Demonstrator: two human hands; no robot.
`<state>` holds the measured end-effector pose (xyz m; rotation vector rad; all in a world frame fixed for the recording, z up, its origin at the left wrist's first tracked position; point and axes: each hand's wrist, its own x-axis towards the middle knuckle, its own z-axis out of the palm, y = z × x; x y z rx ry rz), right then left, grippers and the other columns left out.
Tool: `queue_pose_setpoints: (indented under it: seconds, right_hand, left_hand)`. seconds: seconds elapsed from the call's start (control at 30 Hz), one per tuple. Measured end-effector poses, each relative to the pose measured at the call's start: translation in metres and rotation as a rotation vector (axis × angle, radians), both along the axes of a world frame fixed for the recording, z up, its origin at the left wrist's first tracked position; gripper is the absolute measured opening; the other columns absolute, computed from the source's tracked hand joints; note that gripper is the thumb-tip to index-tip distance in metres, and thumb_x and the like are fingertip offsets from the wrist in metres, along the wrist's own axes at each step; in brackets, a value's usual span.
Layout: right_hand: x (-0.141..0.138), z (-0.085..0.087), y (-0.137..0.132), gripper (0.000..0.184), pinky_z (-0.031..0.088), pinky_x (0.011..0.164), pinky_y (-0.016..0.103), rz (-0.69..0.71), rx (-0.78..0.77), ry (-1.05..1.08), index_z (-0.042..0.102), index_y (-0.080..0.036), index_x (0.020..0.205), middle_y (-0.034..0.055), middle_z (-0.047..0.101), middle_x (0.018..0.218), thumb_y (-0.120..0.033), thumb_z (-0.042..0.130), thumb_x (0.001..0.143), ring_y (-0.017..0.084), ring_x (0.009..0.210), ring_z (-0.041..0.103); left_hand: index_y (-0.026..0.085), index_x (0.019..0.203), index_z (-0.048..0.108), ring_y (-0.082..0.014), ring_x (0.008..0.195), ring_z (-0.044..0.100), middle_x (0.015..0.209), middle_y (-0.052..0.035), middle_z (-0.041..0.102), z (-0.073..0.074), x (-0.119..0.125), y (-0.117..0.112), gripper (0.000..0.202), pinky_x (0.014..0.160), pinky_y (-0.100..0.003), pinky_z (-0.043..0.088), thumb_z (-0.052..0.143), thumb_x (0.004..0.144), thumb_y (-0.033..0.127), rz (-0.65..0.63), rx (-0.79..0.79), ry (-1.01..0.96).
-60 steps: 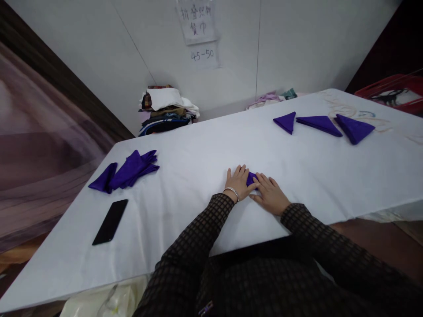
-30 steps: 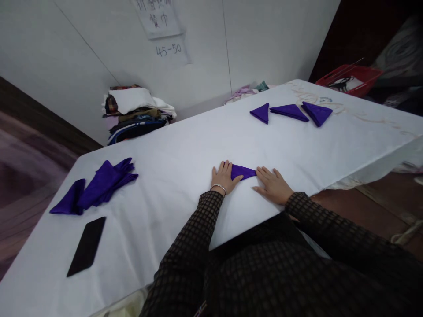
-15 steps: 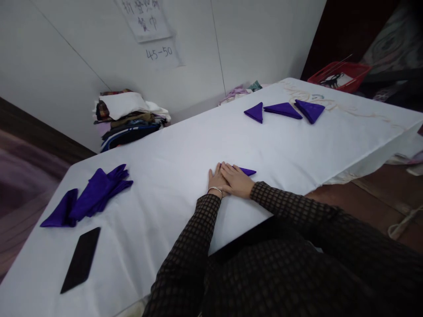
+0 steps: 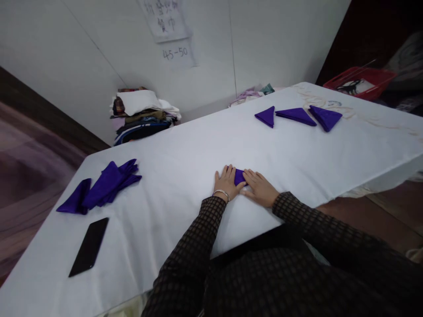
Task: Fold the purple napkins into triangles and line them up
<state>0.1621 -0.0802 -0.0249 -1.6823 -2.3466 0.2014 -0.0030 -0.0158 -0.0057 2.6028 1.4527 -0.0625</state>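
A folded purple cloth napkin (image 4: 240, 177) lies on the white-covered table (image 4: 185, 176) near its front edge, partly hidden under my hands. My left hand (image 4: 228, 182) rests flat on its left end, fingers spread, a silver bracelet at the wrist. Over the right end lies my right hand (image 4: 261, 187), its fingers stretched out. Between the two hands a strip of the purple cloth shows.
Loose purple cloths (image 4: 105, 184) are heaped at the left, with a black phone-like slab (image 4: 89, 246) nearer. Several folded purple napkins (image 4: 295, 116) lie at the back right. Beyond are a clothes pile (image 4: 142, 116) and a red basket (image 4: 380, 81).
My right hand has slid right, off my left hand, so the hands are now apart. The middle of the napkin has come into sight. The view has shifted slightly.
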Motion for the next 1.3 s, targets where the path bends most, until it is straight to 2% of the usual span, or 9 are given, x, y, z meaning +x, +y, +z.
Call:
queue_pose_setpoints:
  seconds: [0.2,0.27,0.37,0.53,0.67,0.83,0.97,1.13,1.3]
  right_hand:
    - [0.031,-0.013,-0.018,0.073,0.025,0.112,0.051,0.004,0.071,-0.060,0.029,-0.010,0.150,0.0191,0.031,0.153,-0.058,0.032,0.095,0.028,0.142,0.027]
    - [0.038,-0.012,-0.023,0.072,0.025,0.111,0.052,-0.014,0.070,-0.063,0.029,-0.013,0.150,0.0182,0.033,0.152,-0.059,0.033,0.095,0.028,0.141,0.028]
    - [0.043,-0.004,-0.022,0.068,0.028,0.110,0.053,-0.056,0.019,-0.044,0.038,-0.012,0.145,0.0180,0.040,0.148,-0.058,0.035,0.094,0.029,0.138,0.034]
    - [0.032,0.027,0.006,0.054,0.038,0.104,0.044,-0.093,0.024,0.077,0.049,-0.013,0.136,0.0161,0.056,0.135,-0.045,0.046,0.093,0.028,0.127,0.049]
    - [0.011,0.047,0.040,0.040,0.046,0.092,0.035,-0.074,-0.089,0.045,0.059,-0.015,0.125,0.0129,0.067,0.118,-0.035,0.049,0.091,0.025,0.110,0.060]
    - [-0.009,0.056,0.069,0.031,0.046,0.084,0.032,-0.102,-0.189,-0.044,0.069,-0.013,0.106,0.0161,0.069,0.109,-0.032,0.056,0.086,0.026,0.103,0.063]
    - [-0.015,0.056,0.079,0.034,0.048,0.077,0.032,-0.127,-0.275,-0.052,0.070,-0.012,0.105,0.0174,0.070,0.108,-0.035,0.061,0.082,0.028,0.101,0.065]
    - [-0.016,0.059,0.084,0.030,0.048,0.071,0.031,-0.147,-0.374,0.008,0.072,-0.014,0.100,0.0158,0.072,0.103,-0.033,0.064,0.078,0.029,0.097,0.067]
    - [-0.011,0.059,0.085,0.026,0.046,0.071,0.028,-0.138,-0.390,0.144,0.072,-0.018,0.098,0.0096,0.073,0.101,-0.032,0.065,0.078,0.024,0.094,0.066]
  left_hand:
    - [0.021,0.151,0.023,-0.0266,0.148,0.009,0.160,-0.0055,0.018,0.000,0.001,-0.001,0.077,0.117,-0.056,0.013,0.022,0.089,0.068,0.017,0.011,0.001]
    - [0.022,0.151,0.023,-0.0265,0.148,0.009,0.160,-0.0058,0.019,0.000,0.001,-0.001,0.075,0.117,-0.056,0.014,0.023,0.090,0.065,0.017,0.016,0.005]
    - [0.020,0.151,0.023,-0.0271,0.147,0.010,0.159,-0.0076,0.020,0.000,0.000,0.000,0.076,0.117,-0.056,0.015,0.024,0.090,0.066,0.012,0.026,0.016]
    - [0.018,0.150,0.026,-0.0266,0.147,0.013,0.158,-0.0093,0.021,-0.003,-0.003,0.004,0.077,0.116,-0.056,0.016,0.022,0.090,0.066,0.015,0.060,0.023]
    - [0.018,0.150,0.027,-0.0266,0.147,0.015,0.158,-0.0083,0.019,-0.004,-0.005,0.006,0.074,0.116,-0.055,0.017,0.025,0.092,0.063,0.013,0.071,0.042]
    - [0.018,0.150,0.028,-0.0271,0.147,0.015,0.158,-0.0082,0.019,0.001,-0.005,0.006,0.069,0.116,-0.055,0.018,0.028,0.093,0.057,0.018,0.076,0.078]
    - [0.015,0.149,0.029,-0.0280,0.147,0.013,0.158,-0.0099,0.019,0.001,-0.006,0.006,0.068,0.116,-0.055,0.016,0.032,0.093,0.054,0.027,0.067,0.070]
    - [0.014,0.147,0.033,-0.0279,0.146,0.018,0.157,-0.0126,0.022,-0.010,-0.012,0.016,0.064,0.115,-0.056,0.019,0.039,0.093,0.046,0.075,0.017,-0.132]
    - [0.011,0.141,0.040,-0.0257,0.136,0.040,0.147,-0.0173,0.043,-0.015,-0.021,0.036,0.058,0.111,-0.042,0.035,0.048,0.090,0.038,0.299,-0.037,-0.558]
